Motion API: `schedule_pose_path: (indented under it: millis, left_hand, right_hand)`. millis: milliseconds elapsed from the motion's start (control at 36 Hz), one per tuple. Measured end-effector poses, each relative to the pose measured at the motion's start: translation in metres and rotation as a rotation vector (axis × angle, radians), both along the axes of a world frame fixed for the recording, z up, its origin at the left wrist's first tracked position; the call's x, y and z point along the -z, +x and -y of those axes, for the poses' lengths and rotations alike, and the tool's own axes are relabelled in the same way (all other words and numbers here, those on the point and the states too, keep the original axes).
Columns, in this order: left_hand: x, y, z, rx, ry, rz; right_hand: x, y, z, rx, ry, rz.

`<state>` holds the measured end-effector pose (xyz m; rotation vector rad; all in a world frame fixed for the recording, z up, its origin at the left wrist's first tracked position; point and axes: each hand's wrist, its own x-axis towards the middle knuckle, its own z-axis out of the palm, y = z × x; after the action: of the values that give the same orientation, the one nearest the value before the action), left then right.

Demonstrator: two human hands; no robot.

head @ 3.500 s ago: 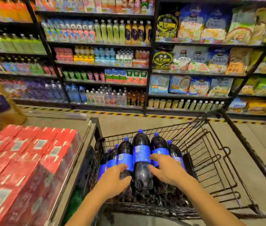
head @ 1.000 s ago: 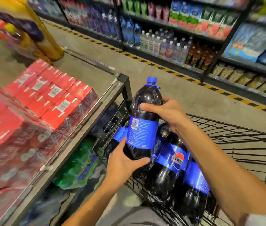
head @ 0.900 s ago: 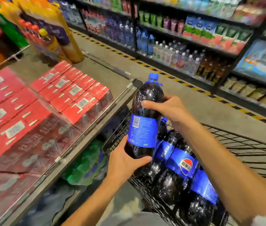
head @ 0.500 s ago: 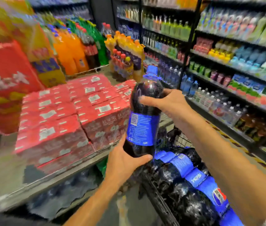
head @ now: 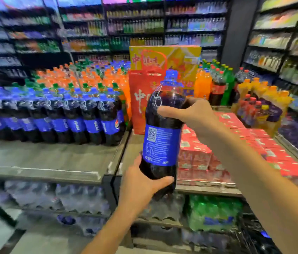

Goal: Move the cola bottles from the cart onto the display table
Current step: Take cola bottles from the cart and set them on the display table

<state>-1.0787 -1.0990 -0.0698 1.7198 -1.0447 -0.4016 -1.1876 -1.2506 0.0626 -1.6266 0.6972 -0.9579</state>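
I hold one large cola bottle (head: 160,142) upright in the air, dark with a blue label and blue cap. My left hand (head: 141,186) grips its base from below. My right hand (head: 190,114) grips its shoulder from the right. The bottle hangs in front of the grey display table (head: 53,160), over the seam between its two sections. A row of matching cola bottles (head: 56,116) stands on the table's left part, with bare grey surface in front of them. Only a dark corner of the cart (head: 254,235) shows at the lower right.
Red shrink-wrapped cases (head: 236,143) cover the right table section. A red gift bag and yellow box (head: 144,88) stand behind the bottle. Orange and green soda bottles (head: 89,77) fill the back. Packs of water and green bottles (head: 212,213) sit under the table. Stocked shelves surround the aisle.
Both hands lifted the bottle out of the cart and carried it left, still gripping it. My view swung from the cart to face the display table.
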Motion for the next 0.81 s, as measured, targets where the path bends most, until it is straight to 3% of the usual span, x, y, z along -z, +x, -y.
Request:
schedule_pose_path:
  millis: [361,806]
  left_hand:
    - [-0.022,0.113,-0.088,-0.488,-0.020,-0.011]
    - [-0.027,0.222,-0.098,-0.909,-0.048,-0.029]
  right_hand:
    - [-0.025,0.196,-0.057,-0.446,-0.072,-0.019]
    - [-0.031,0.384,-0.073,-0.894,-0.065,-0.035]
